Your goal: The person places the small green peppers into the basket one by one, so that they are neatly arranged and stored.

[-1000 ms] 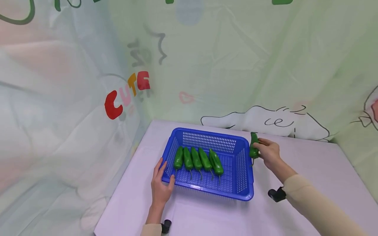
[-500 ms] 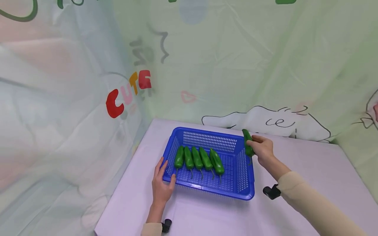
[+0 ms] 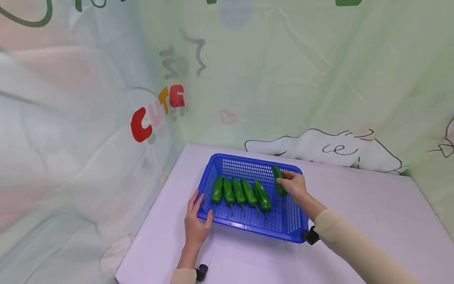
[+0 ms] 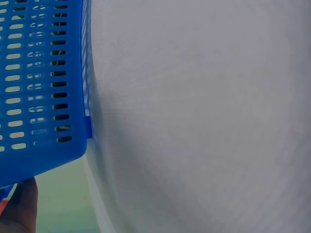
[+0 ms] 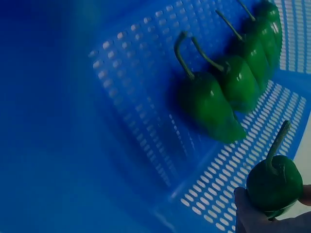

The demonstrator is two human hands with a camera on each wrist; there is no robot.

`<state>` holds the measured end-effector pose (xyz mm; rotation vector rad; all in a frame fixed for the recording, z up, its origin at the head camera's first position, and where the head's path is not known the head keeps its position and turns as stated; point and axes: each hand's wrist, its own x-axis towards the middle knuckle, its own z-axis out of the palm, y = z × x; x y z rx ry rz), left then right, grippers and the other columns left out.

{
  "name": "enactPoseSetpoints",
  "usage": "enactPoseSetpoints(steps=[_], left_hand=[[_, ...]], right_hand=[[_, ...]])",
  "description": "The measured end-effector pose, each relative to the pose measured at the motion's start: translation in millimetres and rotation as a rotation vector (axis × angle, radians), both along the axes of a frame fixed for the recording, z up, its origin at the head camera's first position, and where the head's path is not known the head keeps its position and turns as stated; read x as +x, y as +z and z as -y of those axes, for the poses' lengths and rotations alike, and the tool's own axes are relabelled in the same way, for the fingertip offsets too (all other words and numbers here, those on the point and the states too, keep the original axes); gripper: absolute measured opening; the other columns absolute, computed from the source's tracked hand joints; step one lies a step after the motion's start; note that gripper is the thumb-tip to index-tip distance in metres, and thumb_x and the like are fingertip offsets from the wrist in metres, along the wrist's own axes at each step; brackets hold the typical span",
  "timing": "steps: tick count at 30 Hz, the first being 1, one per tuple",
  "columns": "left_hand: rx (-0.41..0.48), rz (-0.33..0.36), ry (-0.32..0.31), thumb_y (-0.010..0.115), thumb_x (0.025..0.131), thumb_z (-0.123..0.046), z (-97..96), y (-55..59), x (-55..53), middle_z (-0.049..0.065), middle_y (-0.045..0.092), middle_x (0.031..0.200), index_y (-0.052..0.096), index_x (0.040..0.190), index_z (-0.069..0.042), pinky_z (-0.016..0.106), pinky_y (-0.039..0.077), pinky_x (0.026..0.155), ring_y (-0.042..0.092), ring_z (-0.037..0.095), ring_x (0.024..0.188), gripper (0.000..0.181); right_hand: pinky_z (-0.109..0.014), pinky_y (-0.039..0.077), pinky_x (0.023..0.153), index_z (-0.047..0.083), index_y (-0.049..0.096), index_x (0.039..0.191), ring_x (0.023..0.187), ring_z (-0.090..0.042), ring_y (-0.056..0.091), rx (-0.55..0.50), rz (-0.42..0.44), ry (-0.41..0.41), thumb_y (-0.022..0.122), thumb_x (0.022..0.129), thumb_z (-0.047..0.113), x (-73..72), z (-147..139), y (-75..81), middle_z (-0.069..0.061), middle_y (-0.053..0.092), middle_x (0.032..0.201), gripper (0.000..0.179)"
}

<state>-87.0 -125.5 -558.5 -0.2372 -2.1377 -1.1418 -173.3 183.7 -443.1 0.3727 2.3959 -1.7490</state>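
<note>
In the head view, my right hand (image 3: pixel 295 186) pinches a green chili pepper (image 3: pixel 278 181) between thumb and fingers, over the right part of a blue plastic basket (image 3: pixel 253 228). The pepper's stem (image 5: pixel 278 145) points toward the camera in the right wrist view. Several more green peppers (image 3: pixel 238 191) lie side by side in the basket, stems toward the near side. My left hand (image 3: pixel 197 227) rests at the basket's near left corner, its fingers spread and fairly straight along the left rim, thumb at the front rim.
The basket has slotted walls (image 4: pixel 36 87) and stands on a table with a pale cloth (image 3: pixel 358 213). Printed fabric hangs behind the table (image 3: pixel 301 90) and along its left side (image 3: pixel 78 157). A small black wrist camera (image 3: pixel 310 236) overlaps the basket's near right corner.
My right hand has carried the pepper leftward from beyond the basket's right rim to over its inside. My left hand stays at the corner, and the other peppers lie as before.
</note>
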Motion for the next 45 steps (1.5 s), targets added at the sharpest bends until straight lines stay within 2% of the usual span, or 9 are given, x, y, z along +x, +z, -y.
enactPoseSetpoints(steps=[2, 7, 10, 19, 24, 30, 36, 40, 45], left_hand=[[0.004, -0.002, -0.003, 0.073, 0.077, -0.007, -0.3, -0.5, -0.2, 0.018, 0.048, 0.146, 0.057, 0.134, 0.004, 0.044, 0.04, 0.106, 0.048, 0.036, 0.132, 0.06], [0.011, 0.0, -0.001, 0.072, 0.077, -0.008, 0.3, -1.2, -1.5, 0.017, 0.048, 0.146, 0.057, 0.134, 0.003, 0.022, 0.03, 0.112, 0.048, 0.036, 0.133, 0.06], [0.007, 0.003, 0.002, 0.072, 0.077, -0.008, 0.3, -0.7, -1.5, 0.018, 0.048, 0.146, 0.057, 0.134, 0.004, 0.017, 0.027, 0.112, 0.048, 0.036, 0.132, 0.06], [0.017, 0.009, 0.001, 0.07, 0.079, -0.01, -0.2, 1.2, -0.7, 0.021, 0.048, 0.144, 0.057, 0.134, 0.003, 0.027, 0.034, 0.112, 0.048, 0.036, 0.132, 0.058], [0.006, 0.017, -0.003, 0.072, 0.078, -0.009, -0.3, 1.7, -0.4, 0.019, 0.048, 0.146, 0.057, 0.134, 0.003, 0.025, 0.033, 0.112, 0.048, 0.036, 0.132, 0.059], [0.012, 0.024, 0.005, 0.071, 0.079, -0.011, -1.4, -1.1, 0.7, 0.017, 0.048, 0.146, 0.057, 0.134, 0.003, 0.023, 0.031, 0.112, 0.048, 0.036, 0.133, 0.058], [0.0, 0.025, 0.0, 0.072, 0.079, -0.01, -2.4, -2.0, 2.0, 0.017, 0.047, 0.146, 0.057, 0.133, 0.004, 0.02, 0.03, 0.111, 0.048, 0.037, 0.132, 0.058], [-0.009, 0.035, 0.008, 0.071, 0.079, -0.011, -2.1, -0.4, 1.1, 0.015, 0.046, 0.148, 0.057, 0.134, 0.004, 0.023, 0.031, 0.112, 0.047, 0.035, 0.133, 0.058], [-0.011, 0.039, 0.012, 0.07, 0.081, -0.014, 0.1, 0.2, -0.2, 0.016, 0.046, 0.148, 0.057, 0.134, 0.004, 0.021, 0.029, 0.112, 0.047, 0.035, 0.134, 0.058]], right_hand=[[-0.051, 0.044, 0.103, -0.014, 0.036, 0.144, 0.129, -0.048, 0.045, 0.011, 0.009, 0.017, 0.056, 0.095, 0.004, 2.2, 2, -4.1, -0.037, 0.041, 0.143, 0.056], [-0.053, 0.043, 0.103, -0.017, 0.036, 0.142, 0.129, -0.05, 0.044, 0.058, 0.037, 0.048, 0.056, 0.094, 0.003, 5.1, 6, -12.7, -0.038, 0.039, 0.142, 0.056], [-0.054, 0.043, 0.103, -0.019, 0.036, 0.14, 0.129, -0.051, 0.043, 0.1, 0.043, 0.069, 0.056, 0.093, 0.002, 4.6, 5, -19.0, -0.039, 0.039, 0.141, 0.056], [-0.054, 0.044, 0.102, -0.019, 0.037, 0.139, 0.126, -0.052, 0.046, 0.169, 0.075, 0.092, 0.057, 0.091, 0.0, 7.8, 5, -34.5, -0.04, 0.04, 0.139, 0.055], [-0.054, 0.048, 0.097, -0.019, 0.039, 0.138, 0.123, -0.053, 0.049, 0.199, 0.076, 0.101, 0.056, 0.091, -0.001, 9.4, 3, -25.9, -0.042, 0.041, 0.137, 0.054], [-0.054, 0.047, 0.098, -0.02, 0.037, 0.139, 0.124, -0.052, 0.048, 0.213, 0.044, 0.132, 0.055, 0.092, 0.002, 0.6, -2, -12.3, -0.041, 0.04, 0.138, 0.054], [-0.054, 0.047, 0.098, -0.022, 0.041, 0.134, 0.123, -0.051, 0.049, 0.321, 0.065, 0.182, 0.058, 0.088, 0.0, -3.6, -3, -23.7, -0.041, 0.043, 0.136, 0.054], [-0.055, 0.049, 0.095, -0.024, 0.041, 0.132, 0.119, -0.053, 0.051, 0.327, 0.065, 0.201, 0.058, 0.084, -0.002, -6.3, -2, -29.4, -0.043, 0.043, 0.133, 0.055], [-0.05, 0.054, 0.089, -0.026, 0.04, 0.13, 0.111, -0.05, 0.056, 0.368, 0.056, 0.243, 0.059, 0.08, -0.003, -8.8, -1, -35.5, -0.045, 0.045, 0.128, 0.059]])
